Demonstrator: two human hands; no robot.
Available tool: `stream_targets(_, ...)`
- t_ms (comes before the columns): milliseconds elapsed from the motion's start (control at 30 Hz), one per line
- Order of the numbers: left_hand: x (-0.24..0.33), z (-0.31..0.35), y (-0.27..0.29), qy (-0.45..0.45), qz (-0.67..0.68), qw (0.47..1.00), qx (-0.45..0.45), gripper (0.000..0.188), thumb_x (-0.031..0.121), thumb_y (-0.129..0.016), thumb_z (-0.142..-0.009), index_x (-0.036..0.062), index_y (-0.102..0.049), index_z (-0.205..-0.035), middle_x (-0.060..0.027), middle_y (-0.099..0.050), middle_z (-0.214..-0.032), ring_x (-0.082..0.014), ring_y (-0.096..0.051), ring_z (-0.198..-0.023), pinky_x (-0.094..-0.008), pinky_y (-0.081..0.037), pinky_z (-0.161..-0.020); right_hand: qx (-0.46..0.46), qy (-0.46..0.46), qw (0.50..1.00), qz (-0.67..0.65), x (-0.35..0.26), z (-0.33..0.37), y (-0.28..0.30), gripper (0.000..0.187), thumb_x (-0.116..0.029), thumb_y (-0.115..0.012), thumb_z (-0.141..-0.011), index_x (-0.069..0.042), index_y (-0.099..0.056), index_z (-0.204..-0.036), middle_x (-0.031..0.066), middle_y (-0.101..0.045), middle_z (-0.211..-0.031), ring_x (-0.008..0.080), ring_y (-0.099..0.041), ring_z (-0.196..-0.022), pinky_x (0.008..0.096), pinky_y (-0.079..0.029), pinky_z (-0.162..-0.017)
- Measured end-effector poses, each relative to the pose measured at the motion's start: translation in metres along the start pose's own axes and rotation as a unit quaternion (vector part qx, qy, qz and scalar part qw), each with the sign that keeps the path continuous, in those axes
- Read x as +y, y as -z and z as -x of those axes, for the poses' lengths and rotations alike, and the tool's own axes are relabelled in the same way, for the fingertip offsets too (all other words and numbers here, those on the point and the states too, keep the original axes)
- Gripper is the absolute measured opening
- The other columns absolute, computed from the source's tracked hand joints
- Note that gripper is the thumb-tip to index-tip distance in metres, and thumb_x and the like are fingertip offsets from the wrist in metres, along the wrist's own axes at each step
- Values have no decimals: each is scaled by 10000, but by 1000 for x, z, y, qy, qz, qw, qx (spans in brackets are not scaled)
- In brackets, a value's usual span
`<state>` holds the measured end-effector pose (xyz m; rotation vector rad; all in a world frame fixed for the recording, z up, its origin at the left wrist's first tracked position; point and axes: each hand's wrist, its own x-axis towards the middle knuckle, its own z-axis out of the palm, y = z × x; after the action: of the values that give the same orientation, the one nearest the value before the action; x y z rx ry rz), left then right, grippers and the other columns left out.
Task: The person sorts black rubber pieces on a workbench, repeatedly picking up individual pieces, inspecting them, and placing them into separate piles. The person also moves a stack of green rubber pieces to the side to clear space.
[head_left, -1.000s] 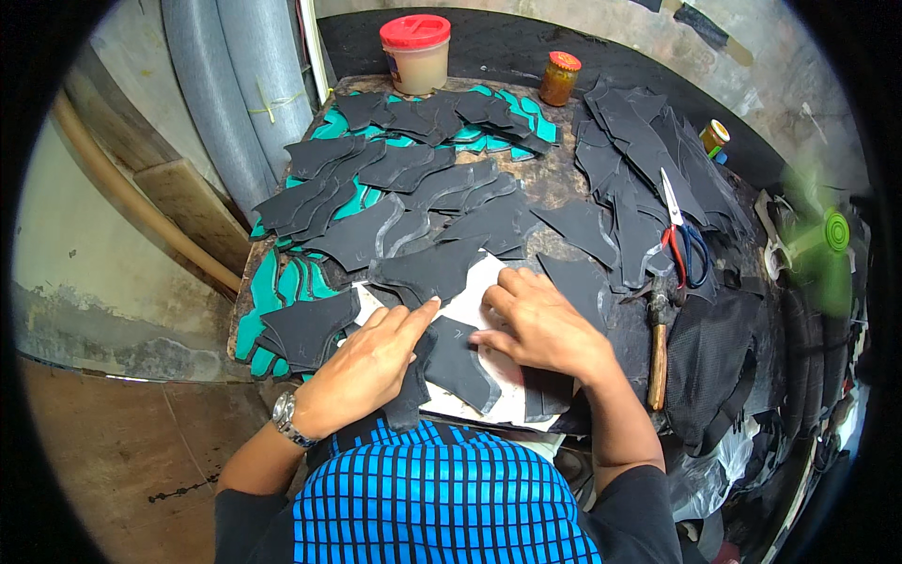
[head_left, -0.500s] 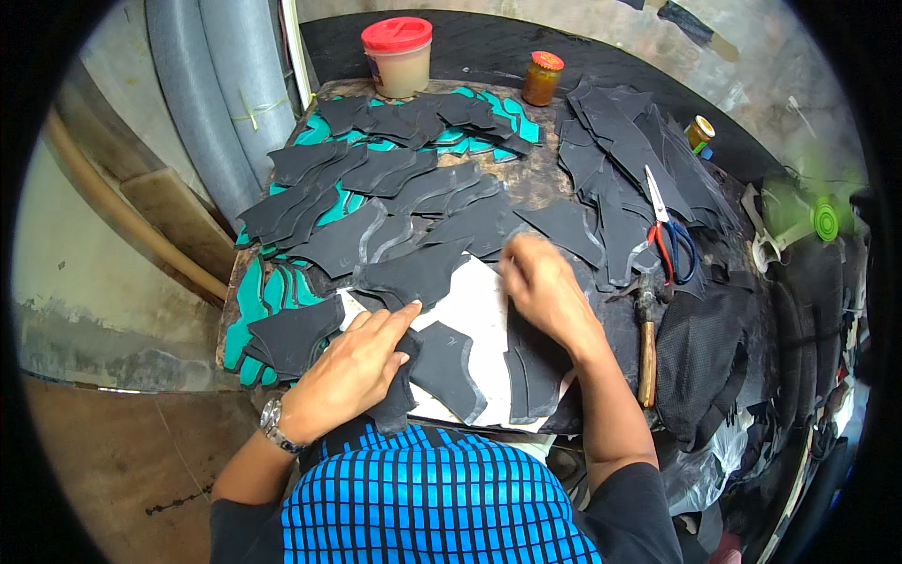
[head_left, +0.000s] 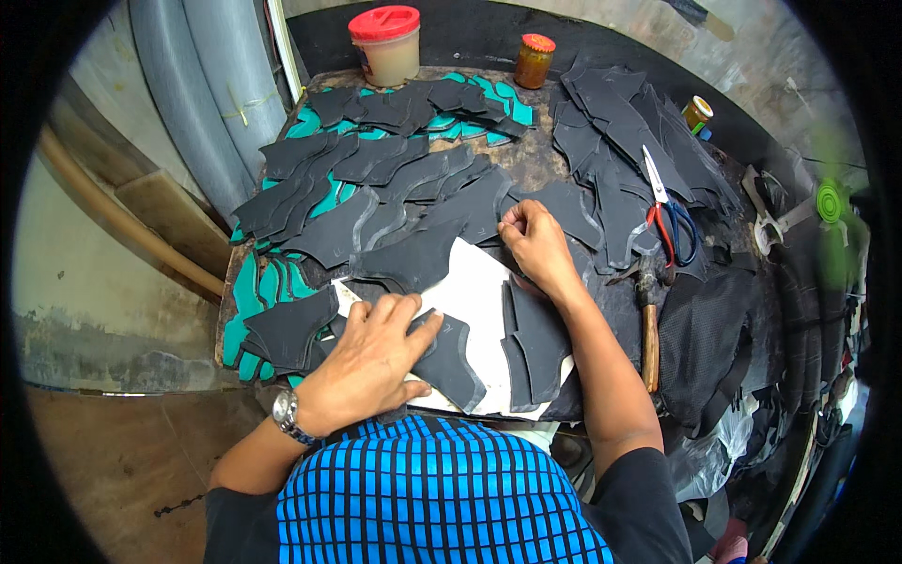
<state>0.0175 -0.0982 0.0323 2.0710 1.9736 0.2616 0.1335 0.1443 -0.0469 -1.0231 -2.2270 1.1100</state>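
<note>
The left hand [head_left: 376, 352] lies flat with fingers spread, pressing on a dark grey curved cut piece of sheet material [head_left: 449, 357] that rests on a white sheet [head_left: 479, 291] at the near edge of the worn brown surface [head_left: 536, 160]. A metal wristwatch [head_left: 287, 416] sits on that wrist. The right hand [head_left: 536, 244] reaches further out, its fingers curled down onto the edge of another dark grey cut piece [head_left: 564, 202] just beyond the white sheet; whether it pinches the piece or only presses it cannot be told.

Just right of the left hand, two more dark curved pieces [head_left: 531, 343] lie side by side on the white sheet, under the right forearm. Overlapping rows of similar dark pieces [head_left: 376, 188] cover most of the surface, with teal pieces [head_left: 254, 301] showing beneath them along the left edge and at the far side. These crowd close around both hands.

To the right of the right hand lie scissors with red and blue handles [head_left: 669, 211] on a pile of dark pieces, and nearer, a hammer with a wooden handle [head_left: 648, 324] beside the right forearm. At the far edge stand a pale plastic tub with a red lid [head_left: 387, 42] and a small amber jar with an orange lid [head_left: 534, 61]; a small tin with a yellow top [head_left: 697, 113] sits further right. Black mesh fabric [head_left: 714, 348] hangs off the right side. Grey pipes [head_left: 197, 103] run along the left.
</note>
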Motion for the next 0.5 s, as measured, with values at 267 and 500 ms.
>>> stream_targets(267,6,-8,-9,-41,1,999,21,709,262,-804,-731,41,-522,-1343,-170,-508,-1252,-313,-470,-1172,-459,-353,-983,181,100,957,-205,-6,-4,39,63,-17,-590,-910,-10,-557,-963,11,-564,-798,78,-545,-686,227,-468,-617)
stream_targets(500,9,-21,-19,-69,24,996,43,629,190,-754,-776,33,-519,-1338,-191,-496,-1338,-340,-475,-1229,-457,-364,-1008,120,89,929,-339,-11,8,80,229,-19,-579,-931,-4,-595,-1159,-15,-551,-848,30,-477,-669,170,-382,-572)
